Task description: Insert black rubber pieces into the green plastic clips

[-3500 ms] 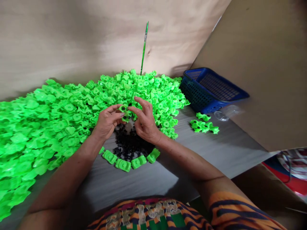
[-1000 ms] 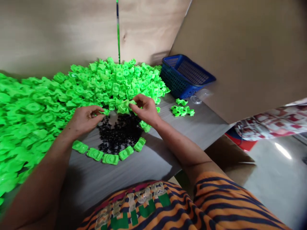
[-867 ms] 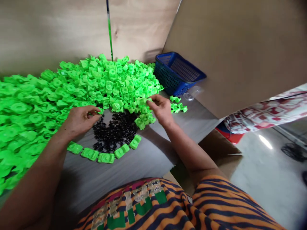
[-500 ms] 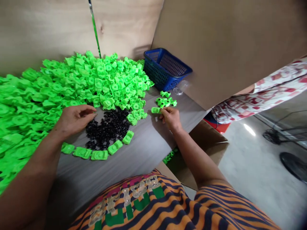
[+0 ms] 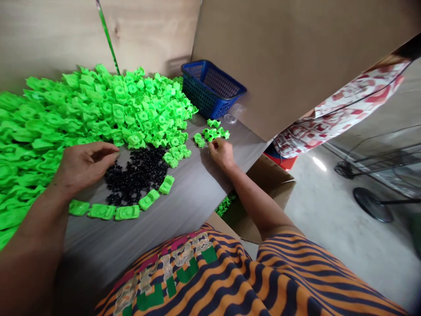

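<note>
My left hand is closed in a pinch at the left edge of a pile of small black parts; whatever is between its fingertips is too small to name. My right hand has its fingers pressed together beside a small group of green pieces, and what it holds, if anything, is hidden. One green piece lies just left of its fingertips. Several green car-shaped pieces form a curved row along the near side of the black pile. Behind spreads a large heap of green pieces.
A blue basket stands at the back by a brown panel. Near it lies a clear round item. Below the table's right edge is an open cardboard box. A person's patterned sleeve shows at right.
The green piece that was in my right hand now lies on the table with the small group. My right hand has shifted slightly, and the whole view has turned right.
</note>
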Motion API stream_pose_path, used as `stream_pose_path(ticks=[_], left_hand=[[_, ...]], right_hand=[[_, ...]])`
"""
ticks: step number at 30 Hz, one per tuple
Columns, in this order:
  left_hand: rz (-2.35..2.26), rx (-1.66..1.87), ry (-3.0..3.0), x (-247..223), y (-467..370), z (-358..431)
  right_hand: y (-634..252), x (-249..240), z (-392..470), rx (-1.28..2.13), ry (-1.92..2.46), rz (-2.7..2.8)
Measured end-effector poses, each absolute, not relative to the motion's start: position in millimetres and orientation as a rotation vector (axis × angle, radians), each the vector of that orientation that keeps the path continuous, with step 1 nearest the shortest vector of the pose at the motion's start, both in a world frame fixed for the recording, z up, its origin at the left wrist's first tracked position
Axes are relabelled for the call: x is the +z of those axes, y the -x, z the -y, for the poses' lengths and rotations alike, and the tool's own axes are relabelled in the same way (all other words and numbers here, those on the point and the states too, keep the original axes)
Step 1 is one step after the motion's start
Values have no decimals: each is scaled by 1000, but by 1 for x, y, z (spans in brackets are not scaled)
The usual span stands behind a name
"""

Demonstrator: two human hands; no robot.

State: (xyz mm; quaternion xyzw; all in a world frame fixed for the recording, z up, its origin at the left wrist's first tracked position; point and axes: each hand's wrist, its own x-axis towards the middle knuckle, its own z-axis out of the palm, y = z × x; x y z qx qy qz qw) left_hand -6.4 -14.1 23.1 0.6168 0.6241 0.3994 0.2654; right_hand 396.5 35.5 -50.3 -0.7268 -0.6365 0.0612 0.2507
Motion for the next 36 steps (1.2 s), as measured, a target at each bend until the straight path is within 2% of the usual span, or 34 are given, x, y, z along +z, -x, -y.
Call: stream_pose_path(ticks=[4,8,18,26,36], left_hand=[[-1687,1060,-1694,20,6,14],[-1696,1034,-1716,19,6,13],[-1729,999,-1777,21,3,13],[-1695,988,-1790,15,6,13],[-1686,958,-1747,16,3,12]], right_hand=[[-409,-49,-50,162,2037,1670],[-408,-43,-64,150,2179,1854],[-396,-40,-65,-115,2345,2018],[-385,-37,-54,-174,2244,2248],[-431,-53,-74,-87,2115,1899]])
